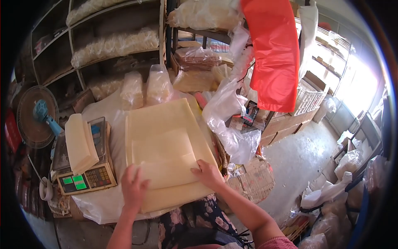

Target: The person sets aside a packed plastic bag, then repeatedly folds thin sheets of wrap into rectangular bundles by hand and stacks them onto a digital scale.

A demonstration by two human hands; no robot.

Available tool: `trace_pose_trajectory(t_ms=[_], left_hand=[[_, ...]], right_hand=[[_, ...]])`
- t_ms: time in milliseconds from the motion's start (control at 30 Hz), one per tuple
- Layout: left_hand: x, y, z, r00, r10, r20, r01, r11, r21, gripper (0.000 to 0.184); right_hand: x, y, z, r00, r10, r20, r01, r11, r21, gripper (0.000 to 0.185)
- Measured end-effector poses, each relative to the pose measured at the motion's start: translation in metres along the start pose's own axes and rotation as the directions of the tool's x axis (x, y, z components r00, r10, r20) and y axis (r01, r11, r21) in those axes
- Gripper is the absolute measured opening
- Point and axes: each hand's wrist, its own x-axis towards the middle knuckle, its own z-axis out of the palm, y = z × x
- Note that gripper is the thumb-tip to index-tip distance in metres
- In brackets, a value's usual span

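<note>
Fingers (129,173) of the left hand (134,191) are loosely spread, with the thumb apart, along the left side of a folded top sheet (163,145). Those of the right hand (210,176) are bent at its right side, close to the near corner; I cannot tell whether they pinch the edge or only rest on it. The top sheet lies between the two hands and stretches away from them, so most of its length is beyond the fingertips. Its long axis runs away from the body, the far end leaning a little to the left. Neither hand seems clearly nearer: each has its own side.

Beneath it, larger pale sheets (170,201) lie flat on the plastic-covered surface (114,110), showing past the top sheet at the near end and along the right. Left of this pile, beside the left hand, a scale (89,178) bears a folded bundle (78,143); behind the scale is a fan (40,112). Past the pile's far end stand two plastic-wrapped packs (132,92), with shelves (163,33) behind them. On the right are crumpled clear plastic (224,110), a phone (250,113) and a hanging red sheet (275,54).
</note>
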Motion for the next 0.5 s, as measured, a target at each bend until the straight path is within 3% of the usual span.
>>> trace_pose_trajectory(t_ms=[33, 67, 100, 133, 167, 200, 233, 267, 300, 400, 467, 500], left_hand=[[0.002, 0.001, -0.001, 0.959, 0.252, 0.129, -0.270, 0.950, 0.155, 0.068], [0.000, 0.005, -0.002, 0.961, 0.243, 0.129, -0.262, 0.952, 0.159, 0.068], [-0.002, 0.011, -0.003, 0.951, 0.208, 0.229, -0.246, 0.957, 0.150, 0.067], [-0.001, 0.017, -0.007, 0.930, 0.169, 0.326, -0.227, 0.963, 0.147, 0.066], [0.001, 0.015, -0.009, 0.933, 0.151, 0.326, -0.213, 0.963, 0.165, 0.066], [0.002, 0.011, -0.009, 0.923, 0.185, 0.336, -0.244, 0.959, 0.143, 0.065], [0.004, 0.006, -0.008, 0.914, 0.219, 0.342, -0.273, 0.955, 0.117, 0.064], [0.007, 0.001, -0.008, 0.919, 0.203, 0.339, -0.260, 0.957, 0.129, 0.064], [0.010, -0.003, -0.008, 0.910, 0.230, 0.345, -0.273, 0.958, 0.082, 0.062], [0.017, -0.031, -0.003, 0.901, 0.290, 0.323, -0.299, 0.954, -0.021, 0.056], [0.020, -0.034, -0.014, 0.903, 0.316, 0.292, -0.308, 0.949, -0.075, 0.052], [0.022, -0.030, -0.029, 0.923, 0.144, 0.356, -0.072, 0.975, -0.208, 0.047]], right_hand=[[0.001, 0.001, 0.002, 1.000, -0.012, -0.015, 0.011, 1.000, -0.016, 0.034], [0.001, 0.000, 0.003, 1.000, -0.016, -0.006, 0.015, 1.000, -0.015, 0.034], [0.001, -0.001, 0.004, 0.999, -0.043, -0.015, 0.041, 0.994, -0.101, 0.046], [0.002, -0.015, -0.001, 0.997, -0.075, -0.020, 0.070, 0.981, -0.183, 0.059], [0.001, -0.030, -0.011, 0.994, -0.006, 0.109, 0.020, 0.991, -0.133, 0.082], [0.004, -0.033, -0.011, 0.992, -0.017, 0.128, 0.033, 0.992, -0.123, 0.082], [0.006, -0.035, -0.011, 0.959, -0.258, 0.116, 0.282, 0.914, -0.291, 0.085], [0.008, -0.035, -0.012, 0.864, -0.484, 0.138, 0.490, 0.749, -0.447, 0.087], [0.008, -0.036, -0.014, 0.905, -0.301, 0.302, 0.403, 0.836, -0.373, 0.087], [0.016, -0.009, -0.022, 0.825, -0.338, 0.454, 0.527, 0.752, -0.397, 0.084], [0.015, 0.002, -0.033, 0.790, -0.425, 0.442, 0.586, 0.734, -0.343, 0.077], [0.012, 0.001, -0.041, 0.777, -0.392, 0.492, 0.571, 0.769, -0.288, 0.072]])
